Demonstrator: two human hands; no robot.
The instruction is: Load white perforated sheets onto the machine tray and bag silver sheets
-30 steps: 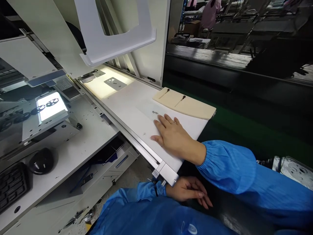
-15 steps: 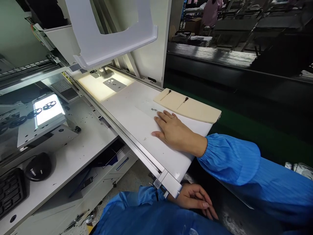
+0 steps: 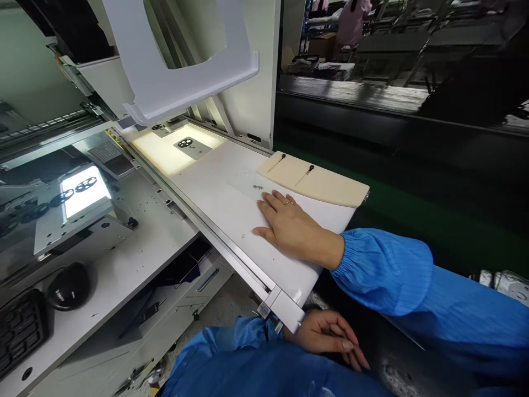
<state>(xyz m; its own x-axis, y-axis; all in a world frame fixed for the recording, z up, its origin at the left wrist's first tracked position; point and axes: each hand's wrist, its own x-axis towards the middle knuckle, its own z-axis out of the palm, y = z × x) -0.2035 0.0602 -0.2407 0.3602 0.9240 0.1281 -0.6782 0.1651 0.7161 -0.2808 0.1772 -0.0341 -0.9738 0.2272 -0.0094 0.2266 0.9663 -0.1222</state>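
Observation:
My right hand [image 3: 293,226] lies flat on the white board [image 3: 210,182], fingers spread. Under its fingertips is the near end of a thin, pale translucent sheet [image 3: 243,182] with a small dark print [image 3: 257,187]. Alongside runs a cream guide plate [image 3: 326,184] with two slots and black screws. Below the board's near end my left hand [image 3: 326,336] rests with loosely curled fingers, a little apart, holding nothing. Further up, a grey panel [image 3: 196,150] with a black round pattern lies on the lit area [image 3: 159,151].
A white bracket [image 3: 194,85] overhangs the lit area. To the left a monitor or glass surface [image 3: 85,190] shows black round patterns. A black mouse [image 3: 69,286] and keyboard [image 3: 22,320] sit on the bench. A metal rail [image 3: 215,237] edges the board. In the background a person [image 3: 351,22] wears pink.
The round pattern on the lit grey panel, white before, now shows black, and a grey machine part beside it has moved away. My hands stay in place; the view shifts slightly.

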